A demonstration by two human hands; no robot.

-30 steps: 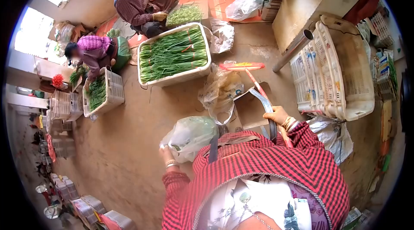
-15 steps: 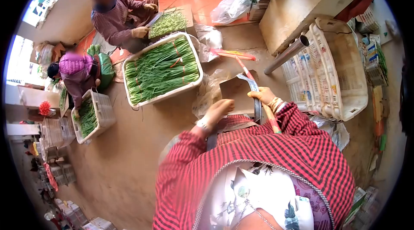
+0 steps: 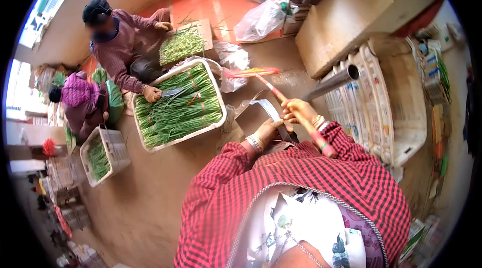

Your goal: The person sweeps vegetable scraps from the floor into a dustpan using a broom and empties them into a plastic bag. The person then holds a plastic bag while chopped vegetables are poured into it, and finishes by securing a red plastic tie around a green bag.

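My right hand (image 3: 300, 111) grips the broom (image 3: 271, 89), shaft slanting from forward-left back toward my right side! Just beside, my left hand (image 3: 267, 132) is at the dustpan handle (image 3: 271, 110); whether those fingers close, I can't tell.

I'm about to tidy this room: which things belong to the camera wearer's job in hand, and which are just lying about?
Job in hand:
Broom-like tool, its shaft in the right hand
Dustpan-like tray, left hand at its handle

Seemingly just lying about:
White plastic bag
Nested white crates
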